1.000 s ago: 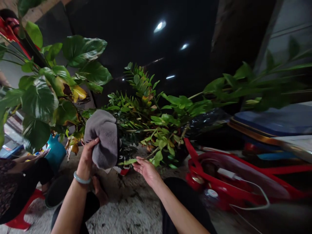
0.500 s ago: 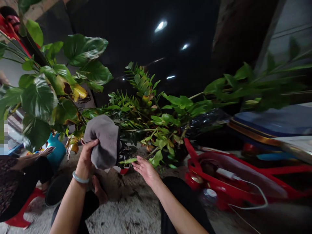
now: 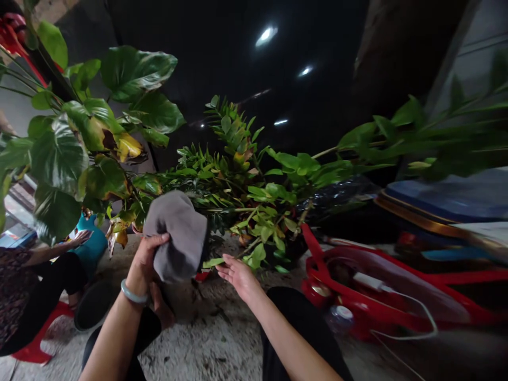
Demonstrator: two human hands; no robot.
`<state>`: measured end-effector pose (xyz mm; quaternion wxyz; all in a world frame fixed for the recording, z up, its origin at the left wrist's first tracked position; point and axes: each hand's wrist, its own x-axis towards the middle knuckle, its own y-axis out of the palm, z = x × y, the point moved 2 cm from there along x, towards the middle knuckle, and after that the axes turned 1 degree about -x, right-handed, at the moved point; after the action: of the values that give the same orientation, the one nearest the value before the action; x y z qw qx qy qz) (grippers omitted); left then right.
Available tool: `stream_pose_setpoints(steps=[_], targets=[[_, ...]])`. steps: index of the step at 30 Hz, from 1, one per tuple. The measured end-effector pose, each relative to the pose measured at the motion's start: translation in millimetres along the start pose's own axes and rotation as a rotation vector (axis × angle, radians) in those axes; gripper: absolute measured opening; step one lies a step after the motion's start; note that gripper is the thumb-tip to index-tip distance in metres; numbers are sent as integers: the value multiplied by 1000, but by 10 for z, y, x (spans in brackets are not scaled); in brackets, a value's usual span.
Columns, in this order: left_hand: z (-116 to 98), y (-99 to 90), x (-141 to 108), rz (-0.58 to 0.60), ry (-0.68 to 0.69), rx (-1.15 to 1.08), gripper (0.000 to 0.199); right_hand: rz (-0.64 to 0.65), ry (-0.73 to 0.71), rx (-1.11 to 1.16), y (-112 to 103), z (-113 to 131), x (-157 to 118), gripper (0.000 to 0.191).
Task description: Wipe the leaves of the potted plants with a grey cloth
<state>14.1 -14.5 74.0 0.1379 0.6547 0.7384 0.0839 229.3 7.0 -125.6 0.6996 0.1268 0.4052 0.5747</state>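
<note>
Head cam: L hand (image 3: 142,262) fingers clamped on grey cloth (image 3: 180,235), R hand (image 3: 238,278) fingers apart near ZZ plant (image 3: 254,196).

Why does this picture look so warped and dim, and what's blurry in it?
In the head view, the wide lens bends the scene toward the edges; the ceiling lights show as small glare spots on the dark ceiling; the leaves at far right are blurred, while the grey cloth looks fairly sharp.

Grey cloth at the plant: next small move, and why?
Probably steady a stem with the open right hand before wiping: the left hand holds the grey cloth at the leaves of the ZZ plant, whose thin stems stand unsupported.
</note>
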Motion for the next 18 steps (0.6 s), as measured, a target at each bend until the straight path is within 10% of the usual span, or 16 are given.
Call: stream_pose_setpoints(steps=[3,9,18], targets=[[90,75,216,-25,77,-4,46,-17,-2,16,31,-2,-10,21],[705,-149,45,225,-190,353,49,-79,15,-89,-68,-33,48,25],[34,-34,247,-1,56,-5,46,-95,19,-91,-59,-63,55,22]])
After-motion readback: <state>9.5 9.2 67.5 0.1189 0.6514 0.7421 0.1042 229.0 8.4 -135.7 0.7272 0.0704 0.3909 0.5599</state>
